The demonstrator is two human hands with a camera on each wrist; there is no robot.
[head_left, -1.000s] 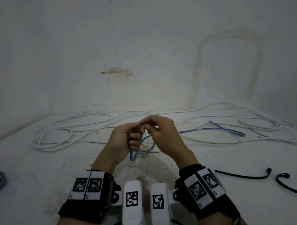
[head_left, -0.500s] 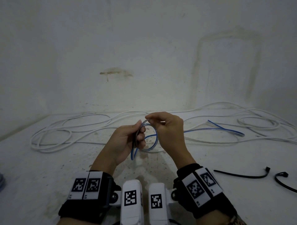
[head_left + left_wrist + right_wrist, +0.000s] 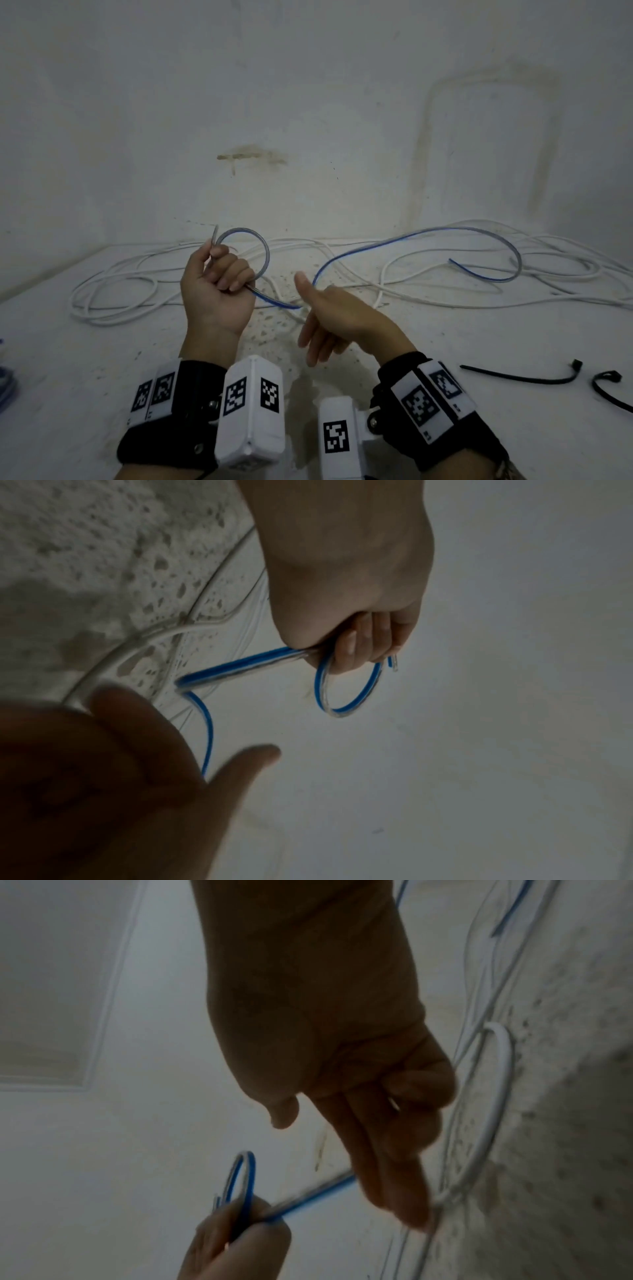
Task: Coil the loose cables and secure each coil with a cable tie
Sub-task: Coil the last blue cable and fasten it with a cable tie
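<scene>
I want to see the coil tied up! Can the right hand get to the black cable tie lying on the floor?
Probably yes. The right hand is open and holds nothing, and the black cable tie lies on bare floor at its side, with nothing between them.

Blue cable (image 3: 310, 284) hidden behind right hand (image 3: 337, 320).

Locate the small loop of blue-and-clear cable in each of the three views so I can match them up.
Head: small loop of blue-and-clear cable left of centre, standing above the left hand.
Left wrist: loop right of centre, hanging below the curled fingers.
Right wrist: loop at lower left, edge-on.
Shared landmark: the left hand gripping the loop, and the open right hand beside it.
</scene>
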